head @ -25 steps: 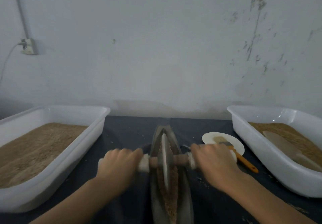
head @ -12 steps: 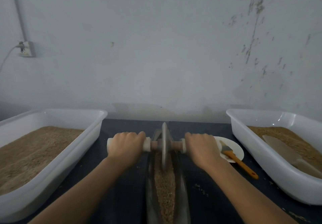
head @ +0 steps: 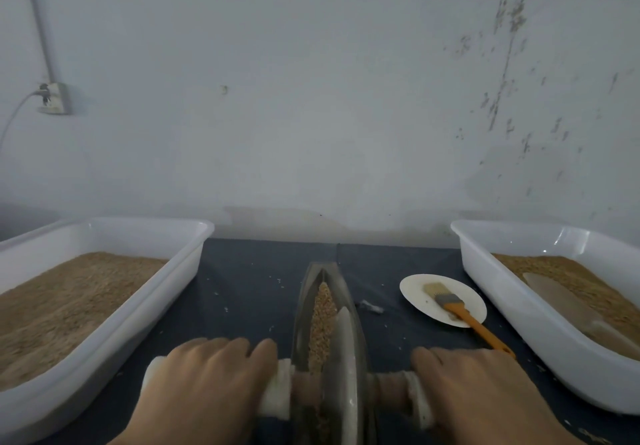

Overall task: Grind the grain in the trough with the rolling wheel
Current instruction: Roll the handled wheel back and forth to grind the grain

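The scene was dim and flat, lit by soft, cool, diffuse light with no clear source in view; a grey-blue cast lay over everything. Shadows were weak, only a faint darkening under the left hand [head: 204,389] and the right hand [head: 485,399]. Both hands were smeared by motion blur, their fingers running together, and the rolling wheel [head: 344,372] between them was soft too. Small glints sat on the rim of the white tub [head: 568,236] beyond the right hand. Wide-angle distortion bowed the tub [head: 114,226] beyond the left hand outward at the frame edge. The wall [head: 311,98] far above the hands looked noisy and slightly soft.
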A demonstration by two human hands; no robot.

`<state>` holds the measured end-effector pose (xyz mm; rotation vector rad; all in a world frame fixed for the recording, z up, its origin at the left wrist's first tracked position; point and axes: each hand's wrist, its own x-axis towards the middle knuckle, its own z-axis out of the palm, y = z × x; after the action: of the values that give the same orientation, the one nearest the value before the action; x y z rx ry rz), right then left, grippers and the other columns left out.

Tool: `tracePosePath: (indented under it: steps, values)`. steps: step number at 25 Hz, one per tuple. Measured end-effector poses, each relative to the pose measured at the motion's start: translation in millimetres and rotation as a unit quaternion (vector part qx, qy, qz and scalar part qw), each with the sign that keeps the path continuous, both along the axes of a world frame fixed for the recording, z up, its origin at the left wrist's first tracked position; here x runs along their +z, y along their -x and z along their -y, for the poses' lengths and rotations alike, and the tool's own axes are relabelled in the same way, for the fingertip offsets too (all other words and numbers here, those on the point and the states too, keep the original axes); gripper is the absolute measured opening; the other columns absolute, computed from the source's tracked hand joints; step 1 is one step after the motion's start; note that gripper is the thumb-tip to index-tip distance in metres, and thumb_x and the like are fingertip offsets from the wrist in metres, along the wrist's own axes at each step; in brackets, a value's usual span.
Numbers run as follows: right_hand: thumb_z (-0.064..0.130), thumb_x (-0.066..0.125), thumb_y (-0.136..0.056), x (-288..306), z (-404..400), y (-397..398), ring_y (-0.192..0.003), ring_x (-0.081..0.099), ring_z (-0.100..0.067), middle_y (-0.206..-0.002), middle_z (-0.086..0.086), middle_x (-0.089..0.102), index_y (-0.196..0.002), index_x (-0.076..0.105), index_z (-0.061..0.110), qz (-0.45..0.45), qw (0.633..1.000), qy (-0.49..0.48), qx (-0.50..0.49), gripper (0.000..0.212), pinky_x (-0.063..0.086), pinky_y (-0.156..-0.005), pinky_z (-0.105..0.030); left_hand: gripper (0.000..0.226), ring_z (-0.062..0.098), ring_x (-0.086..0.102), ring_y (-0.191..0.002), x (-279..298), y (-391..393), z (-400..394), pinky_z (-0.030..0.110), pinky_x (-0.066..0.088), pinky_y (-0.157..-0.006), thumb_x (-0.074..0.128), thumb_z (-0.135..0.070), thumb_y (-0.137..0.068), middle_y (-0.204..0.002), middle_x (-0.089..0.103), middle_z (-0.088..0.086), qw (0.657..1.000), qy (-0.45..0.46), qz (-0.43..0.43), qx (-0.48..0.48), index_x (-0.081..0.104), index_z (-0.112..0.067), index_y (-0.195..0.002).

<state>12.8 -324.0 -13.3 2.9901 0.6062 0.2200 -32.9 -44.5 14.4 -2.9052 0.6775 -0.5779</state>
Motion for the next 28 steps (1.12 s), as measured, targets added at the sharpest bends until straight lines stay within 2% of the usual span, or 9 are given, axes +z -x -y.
tracePosePath:
  steps: [2,3,5,8,11,16,21,25,28]
  values:
    - [0.034,0.047,-0.089,6.3,-7.1,-10.7,-0.093,0.06,-0.02,-0.104,0.006,0.06,-0.101,0.043,0.03,-0.012,1.0,0.021,0.008,0.013,0.041,-0.071,-0.035,0.034,0.006,0.054,-0.083,-10.1,-15.5,-0.2,0.026,0.026,-0.066,0.06,-0.048,-0.077,-0.08,0.04,-0.015,0.996,-0.02,-0.051,0.064,0.028,-0.04,-0.088]
    - [0.034,0.052,-0.088,8.8,-12.7,-22.5,-0.093,0.06,-0.019,-0.104,0.006,0.06,-0.102,0.043,0.03,-0.009,1.0,0.022,0.01,0.017,0.043,-0.074,-0.035,0.033,0.007,0.05,-0.082,-15.5,-30.4,-0.7,0.027,0.026,-0.067,0.055,-0.046,-0.083,-0.082,0.038,-0.015,0.994,-0.018,-0.053,0.095,0.023,-0.04,-0.087]
    - [0.035,0.06,-0.085,8.1,-21.4,-55.0,-0.088,0.06,-0.017,-0.102,0.004,0.062,-0.102,0.046,0.028,0.033,0.999,0.017,0.006,0.023,0.044,-0.073,-0.033,0.031,0.009,0.043,-0.073,-22.2,-69.1,-1.1,0.028,0.029,-0.066,0.057,-0.043,-0.084,-0.081,0.042,-0.015,0.992,-0.011,-0.017,0.128,0.027,-0.036,-0.087]
    - [0.03,0.064,-0.084,13.7,-34.6,-97.0,-0.084,0.061,-0.021,-0.098,0.0,0.065,-0.101,0.05,0.023,0.111,0.993,0.021,-0.024,0.024,0.041,-0.068,-0.033,0.02,0.015,0.055,-0.073,-19.3,-121.8,-1.1,0.03,0.034,-0.063,0.059,-0.038,-0.084,-0.084,0.057,-0.009,0.988,0.005,0.021,0.151,0.042,-0.031,-0.09]
    - [0.021,0.064,-0.082,25.0,-43.9,-104.3,-0.085,0.063,-0.026,-0.097,-0.003,0.067,-0.101,0.052,0.018,0.158,0.986,0.058,-0.016,0.022,0.038,-0.063,-0.033,0.024,0.013,0.054,-0.072,-20.6,-128.8,-5.7,0.029,0.037,-0.062,0.061,-0.042,-0.083,-0.083,0.057,-0.01,0.986,0.031,-0.014,0.16,0.039,-0.033,-0.087]
    - [0.021,0.061,-0.086,24.8,-25.6,-34.6,-0.09,0.061,-0.025,-0.102,-0.003,0.062,-0.109,0.048,0.019,0.06,0.995,0.066,0.044,0.026,0.046,-0.073,-0.037,0.022,0.008,0.049,-0.068,-42.5,-59.9,-16.3,0.027,0.033,-0.061,0.049,-0.05,-0.081,-0.073,0.047,-0.014,0.991,0.046,-0.045,0.122,0.03,-0.04,-0.082]
    - [0.028,0.051,-0.09,31.4,-8.9,-9.5,-0.096,0.058,-0.025,-0.107,-0.002,0.06,-0.108,0.045,0.021,-0.047,0.994,0.085,0.052,0.021,0.038,-0.073,-0.037,0.023,0.005,0.057,-0.096,-40.1,-28.9,-19.9,0.025,0.044,-0.081,0.037,-0.055,-0.08,-0.101,0.057,-0.019,0.987,0.026,-0.089,0.128,0.033,-0.046,-0.101]
    - [0.028,0.06,-0.085,20.0,-24.2,-52.9,-0.086,0.061,-0.022,-0.099,0.001,0.063,-0.102,0.048,0.024,0.075,0.996,0.042,0.031,0.021,0.043,-0.07,-0.034,0.024,0.007,0.047,-0.071,-31.2,-70.4,-14.7,0.027,0.034,-0.066,0.052,-0.047,-0.083,-0.077,0.049,-0.015,0.986,0.007,-0.077,0.144,0.029,-0.041,-0.084]
    - [0.029,0.063,-0.084,20.1,-33.7,-99.3,-0.081,0.062,-0.025,-0.094,-0.001,0.066,-0.098,0.05,0.021,0.136,0.99,0.047,-0.002,0.02,0.043,-0.066,-0.035,0.019,0.016,0.06,-0.08,-23.2,-114.7,-6.3,0.031,0.039,-0.064,0.054,-0.042,-0.086,-0.089,0.062,-0.008,0.985,-0.012,0.003,0.172,0.037,-0.032,-0.087]
